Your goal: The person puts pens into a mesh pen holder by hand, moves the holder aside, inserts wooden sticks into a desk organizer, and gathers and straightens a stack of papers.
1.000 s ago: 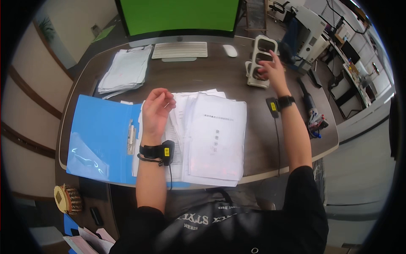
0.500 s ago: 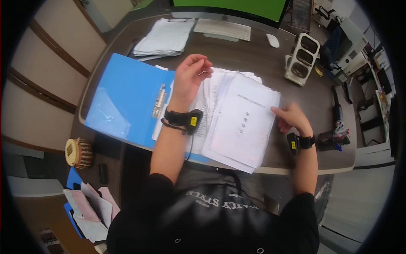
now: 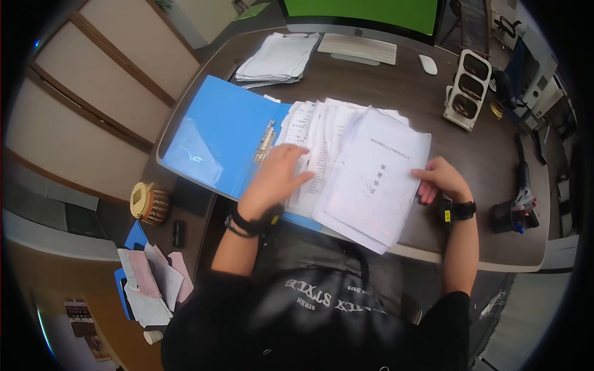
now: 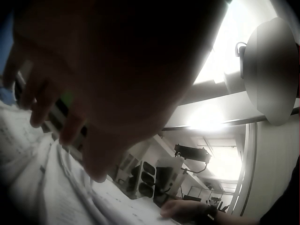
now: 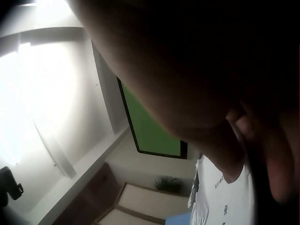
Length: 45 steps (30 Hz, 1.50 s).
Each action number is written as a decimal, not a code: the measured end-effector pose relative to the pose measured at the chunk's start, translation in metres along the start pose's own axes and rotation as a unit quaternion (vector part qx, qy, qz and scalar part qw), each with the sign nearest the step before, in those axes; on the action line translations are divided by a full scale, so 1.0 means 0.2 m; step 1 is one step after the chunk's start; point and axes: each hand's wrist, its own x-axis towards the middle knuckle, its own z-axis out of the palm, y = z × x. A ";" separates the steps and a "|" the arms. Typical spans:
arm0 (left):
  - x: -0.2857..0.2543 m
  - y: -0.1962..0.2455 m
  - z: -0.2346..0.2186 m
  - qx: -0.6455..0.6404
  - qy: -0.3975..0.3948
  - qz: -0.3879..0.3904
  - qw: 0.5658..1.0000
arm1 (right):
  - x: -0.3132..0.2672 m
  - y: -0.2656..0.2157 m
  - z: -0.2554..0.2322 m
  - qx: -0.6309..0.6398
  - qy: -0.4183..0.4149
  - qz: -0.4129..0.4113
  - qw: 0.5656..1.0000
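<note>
An open blue folder [image 3: 207, 139] with a metal clip [image 3: 265, 141] lies at the desk's near left. Fanned printed sheets [image 3: 317, 154] cover its right part, topped on the right by a white document [image 3: 377, 198] with printed characters. My left hand [image 3: 272, 179] is over the sheets beside the clip, fingers spread and palm down; in the left wrist view its fingertips hang close above the paper, contact unclear. My right hand [image 3: 444, 179] pinches the document's right edge, thumb on top and fingers curled beside and below. The right wrist view shows that thumb [image 5: 227, 164] over the page.
Behind are a clipboard with papers [image 3: 278, 59], a keyboard [image 3: 359, 48], a mouse [image 3: 427, 64] and a monitor [image 3: 365, 15]. A three-slot holder [image 3: 468, 89] and a pen cup [image 3: 508, 217] stand right. A woven basket [image 3: 149, 203] sits lower left.
My right hand has come from the three-slot holder down to the document's right edge. My left hand has lowered from its raised, palm-up pose and turned over the sheets. The head view has shifted.
</note>
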 end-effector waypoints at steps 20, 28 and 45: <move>-0.18 -0.07 0.13 0.091 0.151 -0.238 0.955 | 0.00 0.09 -0.08 0.022 0.077 -0.031 0.996; -0.22 -0.12 0.14 0.037 0.178 -0.188 0.965 | -0.01 0.08 -0.07 0.015 0.078 -0.033 0.996; -0.24 -0.14 0.12 -0.018 0.217 -0.219 0.951 | -0.01 0.08 -0.05 0.016 0.083 -0.032 0.996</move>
